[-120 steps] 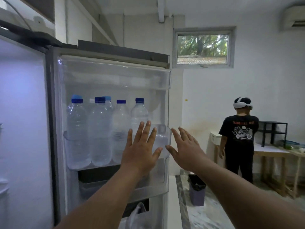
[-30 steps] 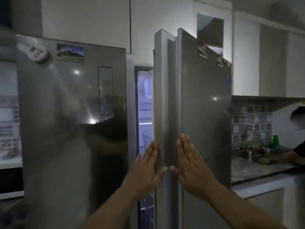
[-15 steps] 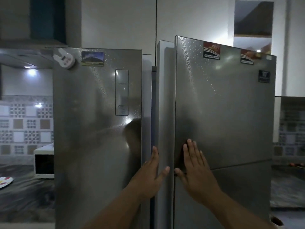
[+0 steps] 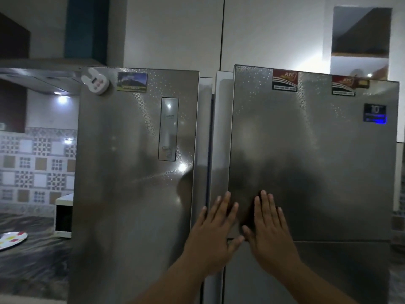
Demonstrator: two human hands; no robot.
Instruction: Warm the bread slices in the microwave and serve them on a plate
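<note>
At the far left edge, a plate [image 4: 12, 239] with coloured spots lies on the dark, streaked counter [image 4: 37, 260], only partly in view. Just beyond it, against the patterned tile wall [image 4: 37, 163], stands the white microwave [image 4: 63, 216]; its right part is hidden behind the left fridge door [image 4: 131, 183]. No bread shows anywhere in this view. Both the plate and the microwave sit well to the left of your hands, with the whole left door between them.

High on that left door are a white rabbit-shaped magnet [image 4: 95, 81] and a landscape magnet [image 4: 132, 81], with a narrow control panel [image 4: 168, 129] below and to the right of them.

Your left hand [image 4: 213, 240] is spread flat, fingers apart, pressed on the inner edge of the right fridge door [image 4: 313, 161], just beside the gap between the two doors. Your right hand [image 4: 270, 235] lies flat beside it on the face of the same door, fingers extended and close together. The two thumbs nearly meet; I cannot tell whether they touch. Neither hand holds anything.

The right door's left edge stands a little forward of the left door. Along its top are two red stickers [image 4: 285, 80], and a dark blue label [image 4: 374, 113] sits further right.
</note>
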